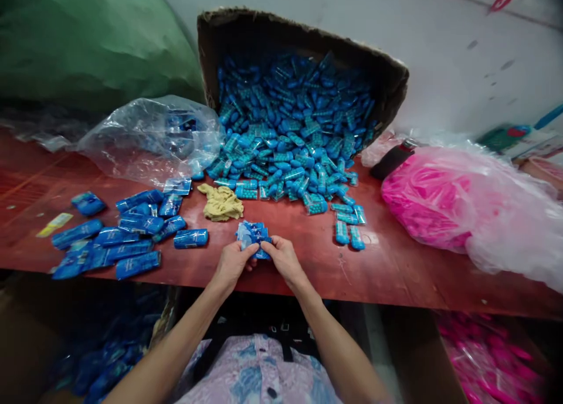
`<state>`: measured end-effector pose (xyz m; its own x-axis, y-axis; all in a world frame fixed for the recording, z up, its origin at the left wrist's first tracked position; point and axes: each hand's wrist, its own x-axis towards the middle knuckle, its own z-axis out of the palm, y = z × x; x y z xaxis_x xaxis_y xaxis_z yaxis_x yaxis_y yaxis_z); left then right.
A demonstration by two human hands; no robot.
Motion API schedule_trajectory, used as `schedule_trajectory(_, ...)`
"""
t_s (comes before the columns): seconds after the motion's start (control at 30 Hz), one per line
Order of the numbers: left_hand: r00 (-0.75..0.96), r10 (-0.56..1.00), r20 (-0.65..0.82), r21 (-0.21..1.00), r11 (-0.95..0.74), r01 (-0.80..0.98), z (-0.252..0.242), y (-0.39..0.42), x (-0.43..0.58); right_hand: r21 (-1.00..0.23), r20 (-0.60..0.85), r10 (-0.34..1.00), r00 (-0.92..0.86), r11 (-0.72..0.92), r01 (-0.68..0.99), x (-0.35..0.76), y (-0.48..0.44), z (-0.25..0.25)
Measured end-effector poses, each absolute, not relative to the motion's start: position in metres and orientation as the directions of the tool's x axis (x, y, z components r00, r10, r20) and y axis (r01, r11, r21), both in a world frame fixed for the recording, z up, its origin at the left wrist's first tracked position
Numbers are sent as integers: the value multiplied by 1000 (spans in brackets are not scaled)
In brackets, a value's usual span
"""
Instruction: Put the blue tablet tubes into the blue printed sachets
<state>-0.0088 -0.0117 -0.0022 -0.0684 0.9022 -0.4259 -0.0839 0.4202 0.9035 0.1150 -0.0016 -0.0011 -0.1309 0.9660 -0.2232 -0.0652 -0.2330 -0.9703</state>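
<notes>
Both hands meet over the front of the red table (303, 269), pinching a flat blue printed packet (251, 233). My left hand (233, 260) grips its lower left part with the thumb on top, and my right hand (284, 256) pinches its lower right edge. Whether anything is inside the packet cannot be made out. Left of my hands lie several dark blue printed packs (127, 234), one (190, 238) apart from the others. A crumpled yellow cloth (221, 202) is just beyond my left hand. To the right are several small clear-wrapped turquoise packs (349, 223).
A tipped cardboard box (400, 78) spills turquoise packs (290, 140) onto the table. A clear plastic bag (145, 134) lies at left, a bag of pink items (426, 196) at right. Boxes of blue items (105, 351) and pink items (492, 357) stand below the table edge.
</notes>
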Motion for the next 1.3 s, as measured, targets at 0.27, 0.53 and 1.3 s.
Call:
schedule_trajectory(0.27, -53, 900, -433, 901, 430, -62, -5, -10, -8, -978, -198, 969, -144, -205, -34, 121, 1, -7)
schedule_trajectory(0.53, -2, 898, -440, 895, 439, -82, -2, -4, -7, -980, -195, 970, -147, -198, -3, 124, 8, -7)
schedule_trajectory(1.3, -113, 892, -437, 898, 441, 11, -5, -1, -25, -948, 253, 963, 91, 266, -178, 178, -18, 55)
